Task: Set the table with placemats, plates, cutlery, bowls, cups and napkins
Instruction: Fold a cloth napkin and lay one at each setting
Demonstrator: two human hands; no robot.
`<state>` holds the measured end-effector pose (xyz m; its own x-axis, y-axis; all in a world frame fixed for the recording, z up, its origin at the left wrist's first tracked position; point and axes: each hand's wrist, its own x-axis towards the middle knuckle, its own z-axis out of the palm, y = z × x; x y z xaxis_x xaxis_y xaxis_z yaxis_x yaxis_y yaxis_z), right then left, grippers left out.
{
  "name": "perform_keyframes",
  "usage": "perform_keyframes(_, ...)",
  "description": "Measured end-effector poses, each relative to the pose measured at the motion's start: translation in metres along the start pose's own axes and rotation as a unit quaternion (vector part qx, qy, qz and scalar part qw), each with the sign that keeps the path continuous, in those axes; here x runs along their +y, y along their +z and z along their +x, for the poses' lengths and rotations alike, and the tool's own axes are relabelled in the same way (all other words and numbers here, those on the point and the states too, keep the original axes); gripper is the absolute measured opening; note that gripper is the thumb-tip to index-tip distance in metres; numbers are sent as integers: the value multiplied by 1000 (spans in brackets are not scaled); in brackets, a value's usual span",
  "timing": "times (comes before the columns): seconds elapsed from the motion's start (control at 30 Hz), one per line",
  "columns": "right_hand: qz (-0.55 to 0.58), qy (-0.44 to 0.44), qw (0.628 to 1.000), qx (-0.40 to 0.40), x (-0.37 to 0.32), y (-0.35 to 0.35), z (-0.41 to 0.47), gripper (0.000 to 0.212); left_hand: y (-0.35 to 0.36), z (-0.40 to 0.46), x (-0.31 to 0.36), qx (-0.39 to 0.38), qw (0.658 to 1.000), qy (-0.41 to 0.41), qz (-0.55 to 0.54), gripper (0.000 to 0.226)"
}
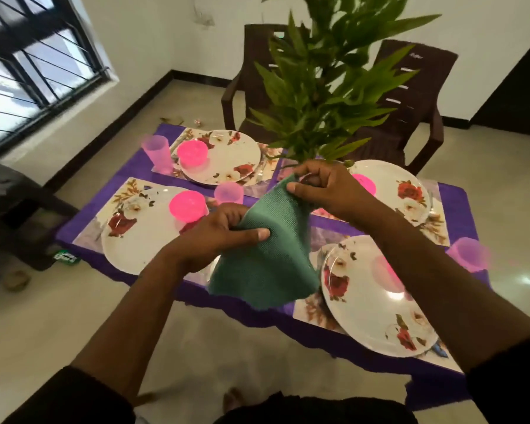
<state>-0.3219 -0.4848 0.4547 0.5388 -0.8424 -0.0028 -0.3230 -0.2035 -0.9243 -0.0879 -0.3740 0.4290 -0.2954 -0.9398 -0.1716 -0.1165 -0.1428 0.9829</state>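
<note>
Table with cloth, four placemats, each carrying one plate. Far-left plate: bowl on its left part, cup just beside it to the left. Near-left plate: bowl on its right edge, cup just behind it. Far-right plate: bowl on its left part, partly hidden. Near-right plate: bowl on its far part, cup to its right. Plant at table centre. Napkin held above the table between the left hand and the right hand. Two chairs behind the table.

Legible text: none I can read. Chair back carries a small mark, blurred; green packet on floor, lettering unreadable.
</note>
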Motion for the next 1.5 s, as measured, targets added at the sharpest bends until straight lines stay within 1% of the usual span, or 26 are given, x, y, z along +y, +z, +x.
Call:
perform_keyframes(0.07, 20, 39, 998, 51, 4, 30, 11, 23, -23, -11, 0, 12, 999, 3, -50, 33)
perform_keyframes(0.17, 66, 125, 985, 103, 3, 79, 18, 26, -59, -30, -3, 29, 984, 11, -176, 38)
perform_keyframes(0.23, 111, 192, 970, 100, 0, 109, 17, 34, -78, -41, -8, 45, 972, 17, -230, 45)
perform_keyframes(0.3, 213, 247, 943, 63, -5, 137, 18, 49, -96, -53, -16, 68, 963, 27, -258, 48)
perform_keyframes(0.37, 292, 238, 926, 16, -7, 155, 21, 65, -111, -60, -22, 101, 952, 33, -286, 46)
perform_keyframes(0.4, 314, 215, 925, 4, -10, 163, 25, 67, -119, -64, -25, 122, 945, 31, -300, 43)
perform_keyframes(0.47, 333, 163, 929, 4, -16, 174, 33, 62, -133, -71, -31, 167, 933, 17, -319, 36)
perform_keyframes(0.53, 303, 123, 945, 9, -19, 180, 41, 49, -143, -77, -36, 204, 927, -2, -315, 30)
perform_keyframes(0.57, 289, 107, 951, 0, -21, 184, 47, 44, -149, -80, -39, 221, 925, -16, -309, 27)
perform_keyframes(0.63, 278, 76, 957, -32, -22, 192, 61, 40, -161, -84, -43, 242, 928, -57, -276, 28)
perform_keyframes(0.73, 244, 36, 968, -53, -26, 206, 79, 33, -182, -89, -48, 250, 944, -136, -166, 40)
perform_keyframes(0.8, 227, 29, 972, -53, -27, 217, 90, 34, -195, -91, -50, 271, 945, -157, -93, 41)
perform_keyframes(0.87, 203, 30, 978, -45, -26, 227, 100, 37, -205, -92, -53, 324, 931, -163, -45, 44)
perform_keyframes(0.93, 170, 30, 984, -35, -27, 237, 113, 38, -216, -90, -57, 387, 906, -170, -10, 51)
perform_keyframes(1.0, 140, 37, 989, -27, -27, 244, 127, 36, -229, -89, -60, 418, 892, -172, 18, 51)
perform_keyframes(1.1, 100, 29, 994, -19, -25, 249, 147, 31, -248, -84, -62, 405, 898, -159, 69, 44)
perform_keyframes(1.17, 54, 10, 998, -7, -25, 249, 164, 27, -261, -74, -61, 391, 898, -149, 137, 39)
perform_keyframes(1.27, -23, -17, 999, 18, -27, 248, 189, 25, -279, -56, -64, 400, 881, -140, 208, 32)
perform_keyframes(1.4, -118, -69, 990, 38, -27, 245, 217, 19, -301, -38, -70, 416, 870, -121, 236, 22)
perform_keyframes(1.5, -147, -97, 984, 33, -29, 242, 237, 16, -318, -25, -67, 399, 869, -134, 260, 23)
